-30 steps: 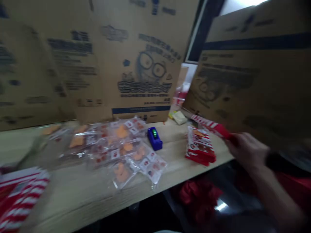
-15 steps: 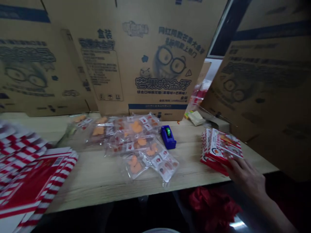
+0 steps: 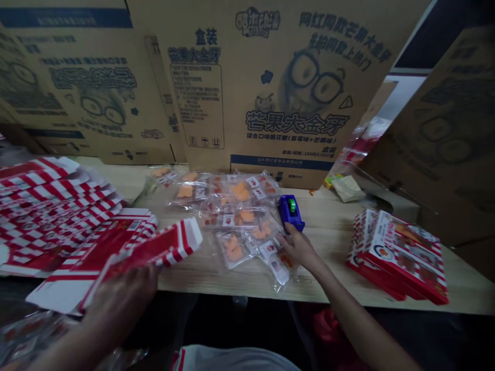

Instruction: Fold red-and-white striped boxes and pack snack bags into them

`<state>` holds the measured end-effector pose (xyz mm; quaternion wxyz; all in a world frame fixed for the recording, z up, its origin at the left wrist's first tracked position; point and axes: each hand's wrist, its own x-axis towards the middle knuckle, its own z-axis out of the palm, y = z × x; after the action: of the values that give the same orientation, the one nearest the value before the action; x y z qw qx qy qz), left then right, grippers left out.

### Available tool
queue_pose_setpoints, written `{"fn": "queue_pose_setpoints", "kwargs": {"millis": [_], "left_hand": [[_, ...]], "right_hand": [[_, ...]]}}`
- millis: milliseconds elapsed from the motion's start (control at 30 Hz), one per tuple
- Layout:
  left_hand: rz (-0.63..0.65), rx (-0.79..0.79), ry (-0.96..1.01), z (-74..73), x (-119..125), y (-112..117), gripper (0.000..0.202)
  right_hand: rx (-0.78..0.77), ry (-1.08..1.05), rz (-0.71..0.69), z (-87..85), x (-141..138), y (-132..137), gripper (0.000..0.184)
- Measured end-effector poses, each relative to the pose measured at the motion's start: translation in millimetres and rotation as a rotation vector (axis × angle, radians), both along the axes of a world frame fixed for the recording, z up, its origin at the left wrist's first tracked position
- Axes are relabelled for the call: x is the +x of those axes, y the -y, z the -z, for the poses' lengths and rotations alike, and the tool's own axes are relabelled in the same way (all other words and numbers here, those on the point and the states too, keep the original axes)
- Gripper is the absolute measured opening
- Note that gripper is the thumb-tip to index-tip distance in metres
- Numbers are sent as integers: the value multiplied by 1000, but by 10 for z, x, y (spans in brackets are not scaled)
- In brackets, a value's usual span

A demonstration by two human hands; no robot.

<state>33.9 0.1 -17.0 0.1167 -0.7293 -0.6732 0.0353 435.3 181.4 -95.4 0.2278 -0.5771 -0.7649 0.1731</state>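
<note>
My left hand is closed around a red-and-white striped carton, lifted off the other cartons at the left and tilted up to the right. My right hand reaches over the table with its fingers a little apart. Its fingertips lie at the edge of a pile of clear plastic packets holding orange and brown pieces, just below the blue tape dispenser. Whether they touch a packet is too blurred to tell. Two filled red boxes are stacked at the right, apart from my hands.
Flat striped cartons are heaped at the left. Large printed cardboard boxes stand along the back of the wooden table. A pale folded wad lies behind the dispenser. More packets are at the lower left, below table height.
My right hand has let go of the boxes at the right and moved left to the packets. My left hand has come into view, holding a carton. The view has turned left.
</note>
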Motion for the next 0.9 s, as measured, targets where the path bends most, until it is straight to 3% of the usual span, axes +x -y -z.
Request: {"fn": "queue_pose_setpoints", "kwargs": {"millis": [167,300,333,467,567,667,767,833,900], "left_hand": [[101,-152,-126,372,344,84,37],[151,-122,-13,681,233,-55,28],[156,-88,19,759,151,-106,31],[101,3,111,1051,-187,-320,94],[61,-44,158,1163,-294,-438,102],[39,-79,163,1135,-276,-478,98],[26,-78,139,1013,-231,-424,94],[30,-59,113,907,-208,-347,85],[49,-33,96,798,-176,-259,79]], "right_hand": [[-310,-185,69,40,-162,-248,40],[-407,-346,29,-103,-29,-207,24],[-392,-346,12,-190,40,-166,23],[-106,-162,-18,-658,318,128,22],[190,87,-80,-796,373,470,21],[302,293,-219,-548,291,843,25],[236,359,-306,-177,221,1111,31],[160,276,-325,-35,234,1142,26],[140,159,-267,3,283,1019,21]]}}
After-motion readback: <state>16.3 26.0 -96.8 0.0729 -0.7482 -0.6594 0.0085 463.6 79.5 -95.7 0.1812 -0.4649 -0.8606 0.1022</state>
